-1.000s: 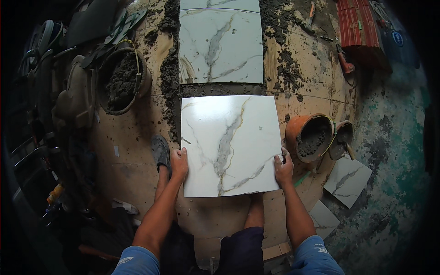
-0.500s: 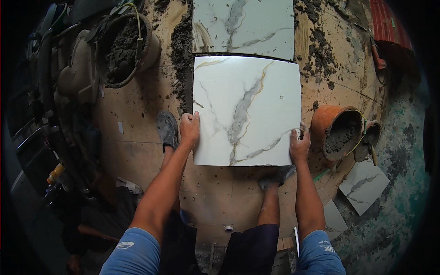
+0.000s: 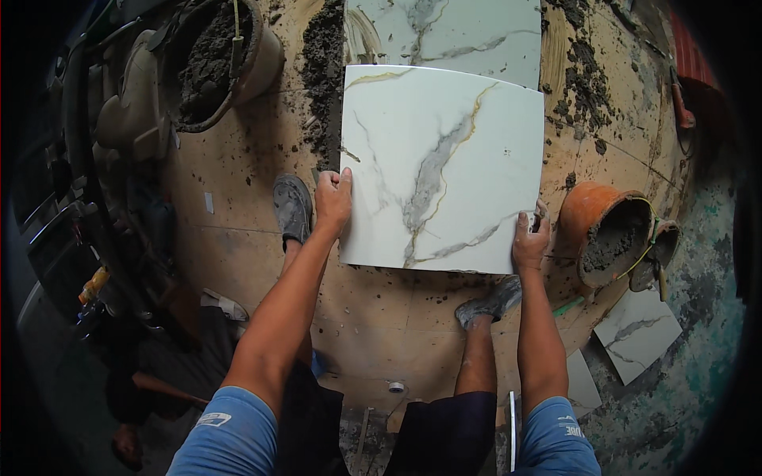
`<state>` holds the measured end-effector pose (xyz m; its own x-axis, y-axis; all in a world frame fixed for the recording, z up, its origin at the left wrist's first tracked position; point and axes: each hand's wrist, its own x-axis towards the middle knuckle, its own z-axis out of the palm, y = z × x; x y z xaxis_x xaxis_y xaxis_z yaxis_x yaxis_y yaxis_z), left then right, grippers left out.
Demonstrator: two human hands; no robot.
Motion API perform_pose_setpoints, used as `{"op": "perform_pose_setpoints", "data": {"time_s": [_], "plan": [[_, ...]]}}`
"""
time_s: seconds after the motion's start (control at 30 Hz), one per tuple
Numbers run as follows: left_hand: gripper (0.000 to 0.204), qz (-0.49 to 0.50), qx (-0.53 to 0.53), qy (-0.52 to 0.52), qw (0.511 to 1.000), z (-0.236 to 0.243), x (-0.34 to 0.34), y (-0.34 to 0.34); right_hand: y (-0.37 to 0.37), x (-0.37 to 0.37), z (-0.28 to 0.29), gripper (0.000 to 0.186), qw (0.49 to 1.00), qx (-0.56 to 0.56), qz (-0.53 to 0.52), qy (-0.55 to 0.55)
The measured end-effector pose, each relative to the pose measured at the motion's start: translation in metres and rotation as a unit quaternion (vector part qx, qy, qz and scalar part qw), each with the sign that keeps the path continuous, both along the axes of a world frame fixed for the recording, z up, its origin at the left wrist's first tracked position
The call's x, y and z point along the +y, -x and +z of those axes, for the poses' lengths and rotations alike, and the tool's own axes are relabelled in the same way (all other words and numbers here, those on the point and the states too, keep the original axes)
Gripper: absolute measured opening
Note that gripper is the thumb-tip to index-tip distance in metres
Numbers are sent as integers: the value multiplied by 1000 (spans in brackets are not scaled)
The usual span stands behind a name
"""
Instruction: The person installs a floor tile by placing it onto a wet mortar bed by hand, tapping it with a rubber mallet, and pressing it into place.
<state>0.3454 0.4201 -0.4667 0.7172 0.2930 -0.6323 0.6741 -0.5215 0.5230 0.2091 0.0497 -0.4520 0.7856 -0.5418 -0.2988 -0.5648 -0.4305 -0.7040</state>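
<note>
A large white marble-patterned tile (image 3: 442, 166) with grey and gold veins is held between my hands. My left hand (image 3: 333, 202) grips its left edge, thumb near the top surface. On the right edge, my right hand (image 3: 530, 236) has its fingers closed around the tile. The tile's far edge overlaps or meets a matching tile (image 3: 460, 28), beside dark mortar (image 3: 321, 99) smeared along the floor. My feet (image 3: 292, 208) are below it, in grey, dusty shoes.
A bucket of mortar (image 3: 210, 75) stands upper left; an orange bucket (image 3: 587, 202) is right, beside a trowel (image 3: 659, 274). Spare tiles (image 3: 635, 333) lie lower right. Dark clutter (image 3: 119, 119) lines the left, and another person (image 3: 151, 389) is at lower left.
My hands have carried the held tile forward toward the far tile, covering the mortar gap between them. The view has also shifted, so surroundings appear higher and farther right.
</note>
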Motion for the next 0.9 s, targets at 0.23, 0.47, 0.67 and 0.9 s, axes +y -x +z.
{"op": "perform_pose_setpoints", "data": {"time_s": [0.23,0.47,0.67,0.9], "plan": [[39,-28,22,-20,999,-1,5,3,13,0,-25,58,1000,-16,-6,4],[38,-19,12,-17,1000,-11,9,2,16,9,-47,60,999,-38,-34,-3],[40,-28,20,-28,999,-15,9,2,12,15,-46,59,998,-47,-38,3],[39,-31,19,-13,999,-24,16,5,15,16,-44,57,998,-31,-39,48]]}}
